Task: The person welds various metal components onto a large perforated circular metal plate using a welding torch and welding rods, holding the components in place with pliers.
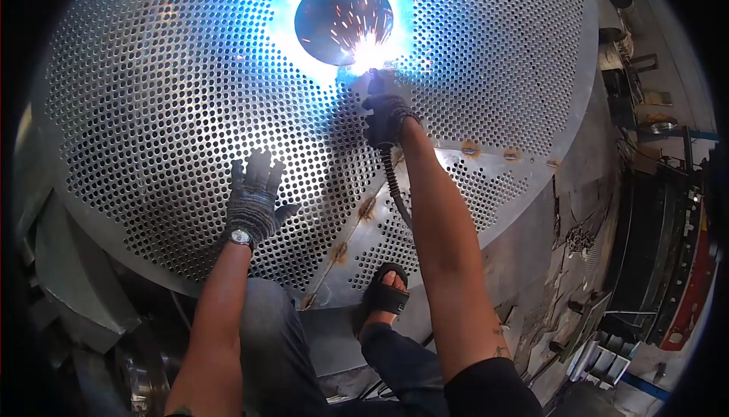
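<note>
Right hand (386, 119): gloved, wrapped around torch (374, 81), cable (392, 181) trailing below
Left hand (256, 200): gloved, fingers spread, palm down on perforated plate (175, 124), grasping nothing
Torch tip: bright arc (369, 55) plus sparks, at near rim of round opening (342, 18)
Plate: under both hands, brown-spotted seams (339, 253) nearer the body
Foot (386, 298): sandalled, just beside plate edge

On the right, a red piece (682, 311) is near some silvery metal parts (604, 361); on the left is a grey metal sheet (76, 273).
</note>
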A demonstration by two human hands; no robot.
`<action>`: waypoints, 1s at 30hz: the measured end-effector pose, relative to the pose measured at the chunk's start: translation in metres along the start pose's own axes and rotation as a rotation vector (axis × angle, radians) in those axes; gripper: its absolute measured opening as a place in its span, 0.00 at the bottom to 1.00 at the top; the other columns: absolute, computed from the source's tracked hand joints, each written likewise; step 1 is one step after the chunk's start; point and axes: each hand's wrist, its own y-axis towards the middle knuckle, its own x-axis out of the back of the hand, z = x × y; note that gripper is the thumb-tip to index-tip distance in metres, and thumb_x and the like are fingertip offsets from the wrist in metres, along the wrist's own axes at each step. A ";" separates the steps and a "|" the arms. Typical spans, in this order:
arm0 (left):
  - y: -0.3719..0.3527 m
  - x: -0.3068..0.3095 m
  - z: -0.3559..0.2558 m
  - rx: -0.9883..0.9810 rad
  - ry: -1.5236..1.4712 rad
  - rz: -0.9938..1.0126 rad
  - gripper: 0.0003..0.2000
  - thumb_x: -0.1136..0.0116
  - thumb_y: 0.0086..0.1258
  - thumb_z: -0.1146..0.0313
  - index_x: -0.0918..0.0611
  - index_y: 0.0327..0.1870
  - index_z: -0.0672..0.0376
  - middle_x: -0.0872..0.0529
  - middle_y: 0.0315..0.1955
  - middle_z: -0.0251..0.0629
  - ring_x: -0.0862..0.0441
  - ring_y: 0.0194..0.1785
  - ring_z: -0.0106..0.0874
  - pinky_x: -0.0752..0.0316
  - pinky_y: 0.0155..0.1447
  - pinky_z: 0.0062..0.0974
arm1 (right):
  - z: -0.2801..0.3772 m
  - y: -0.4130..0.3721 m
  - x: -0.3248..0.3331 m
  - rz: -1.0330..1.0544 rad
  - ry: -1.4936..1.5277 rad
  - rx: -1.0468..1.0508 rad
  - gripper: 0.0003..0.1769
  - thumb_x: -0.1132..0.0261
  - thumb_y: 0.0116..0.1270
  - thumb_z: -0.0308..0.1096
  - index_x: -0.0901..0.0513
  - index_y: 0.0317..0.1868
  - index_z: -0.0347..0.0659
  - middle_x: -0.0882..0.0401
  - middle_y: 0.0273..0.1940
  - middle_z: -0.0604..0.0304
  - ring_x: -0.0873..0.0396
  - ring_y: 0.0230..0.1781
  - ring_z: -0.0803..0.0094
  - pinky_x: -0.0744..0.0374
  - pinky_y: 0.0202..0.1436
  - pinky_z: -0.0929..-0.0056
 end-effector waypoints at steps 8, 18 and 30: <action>0.003 0.023 -0.005 0.043 0.006 0.207 0.53 0.56 0.75 0.22 0.47 0.91 0.53 0.55 0.90 0.53 0.66 0.93 0.48 0.79 0.89 0.64 | 0.030 -0.016 0.009 0.062 -0.892 0.494 0.26 0.28 0.72 0.39 0.20 0.68 0.47 0.19 0.37 0.49 0.16 0.38 0.57 0.13 0.56 0.32; 0.000 0.014 -0.001 0.017 -0.032 0.129 0.51 0.56 0.76 0.23 0.43 0.90 0.54 0.54 0.90 0.54 0.65 0.93 0.49 0.78 0.89 0.63 | 0.023 -0.014 0.013 0.013 0.125 -0.211 0.19 0.28 0.73 0.43 0.18 0.56 0.39 0.22 0.32 0.51 0.19 0.30 0.55 0.13 0.35 0.37; -0.002 0.008 0.000 0.015 -0.059 0.099 0.52 0.49 0.75 0.25 0.42 0.89 0.55 0.52 0.90 0.55 0.64 0.93 0.50 0.76 0.90 0.63 | 0.065 -0.040 0.007 0.000 -1.196 0.286 0.21 0.19 0.46 0.45 0.12 0.39 0.46 0.08 0.38 0.55 0.08 0.44 0.57 0.10 0.51 0.57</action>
